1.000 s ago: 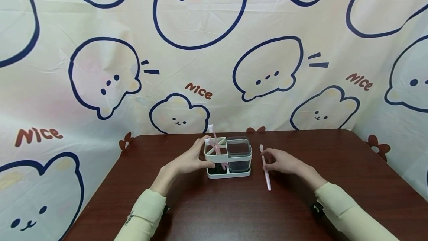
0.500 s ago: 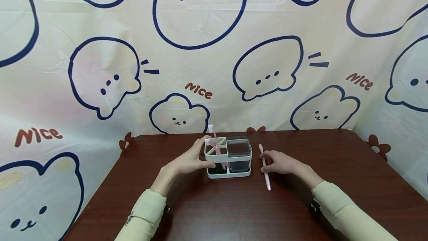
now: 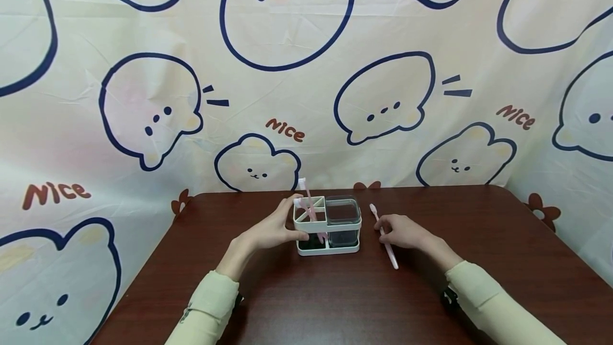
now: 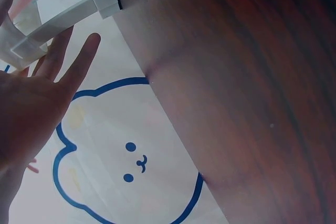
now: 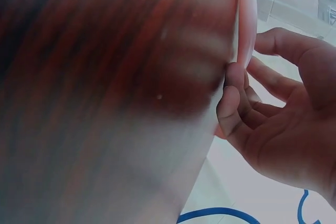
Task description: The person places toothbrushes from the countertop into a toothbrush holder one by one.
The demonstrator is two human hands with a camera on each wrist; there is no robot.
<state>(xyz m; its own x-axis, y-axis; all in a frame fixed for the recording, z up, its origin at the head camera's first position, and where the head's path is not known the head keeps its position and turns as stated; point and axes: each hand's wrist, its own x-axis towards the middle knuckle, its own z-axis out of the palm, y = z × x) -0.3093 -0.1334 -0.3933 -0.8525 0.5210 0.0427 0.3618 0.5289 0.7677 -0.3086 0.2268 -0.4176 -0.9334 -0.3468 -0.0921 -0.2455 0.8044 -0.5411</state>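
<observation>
My left hand (image 3: 268,232) grips the left end of a white toothbrush holder (image 3: 327,226), thumb in front and fingers behind. Two pink toothbrushes (image 3: 312,211) lean in its left compartments, heads up. On its right side sits a clear grey-tinted cup (image 3: 342,213). To the right of the holder, my right hand (image 3: 407,232) pinches another pink toothbrush (image 3: 390,255) by its middle, with the head pointing away and slightly left. In the right wrist view the handle (image 5: 248,19) shows between thumb and fingers, close over the tabletop. The left wrist view shows the holder's frame (image 4: 65,20) against my fingers.
A dark brown wooden table (image 3: 306,302) bears everything. Behind it and at both sides hangs a pale cloth (image 3: 316,95) printed with blue-outlined bears and red lettering, reaching the table's back edge.
The toothbrush in my right hand has turned, its handle end swinging right and its head slightly left and away. My left hand and the holder stay in place.
</observation>
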